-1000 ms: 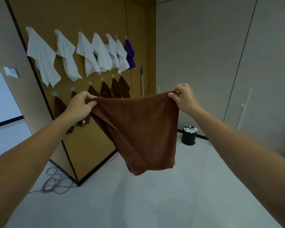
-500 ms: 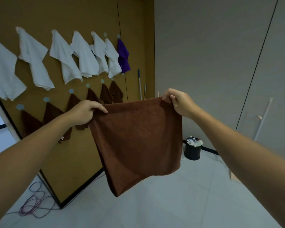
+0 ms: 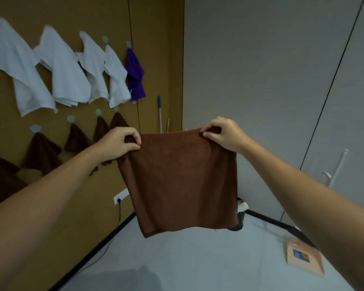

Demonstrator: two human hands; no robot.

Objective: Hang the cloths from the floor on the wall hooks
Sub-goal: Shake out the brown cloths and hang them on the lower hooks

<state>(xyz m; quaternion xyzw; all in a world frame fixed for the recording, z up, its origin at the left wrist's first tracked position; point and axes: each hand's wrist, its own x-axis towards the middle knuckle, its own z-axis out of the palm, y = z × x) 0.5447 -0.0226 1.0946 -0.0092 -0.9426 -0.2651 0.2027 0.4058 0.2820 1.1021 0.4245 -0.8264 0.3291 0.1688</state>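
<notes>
Cloth (image 3: 183,181) held spread
Left hand (image 3: 118,143) and right hand (image 3: 223,134) each pinch a top corner; the cloth hangs just right of the wall (image 3: 156,49). Best bunch one corner before reaching for the hooks (image 3: 70,118).

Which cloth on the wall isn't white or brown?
The purple cloth, last in the top row by the corner. Beside it hang white cloths; below hang brown cloths.

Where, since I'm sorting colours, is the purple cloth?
Head view, upper left: the purple cloth hangs on the brown wall, right of the last white cloth.
</notes>
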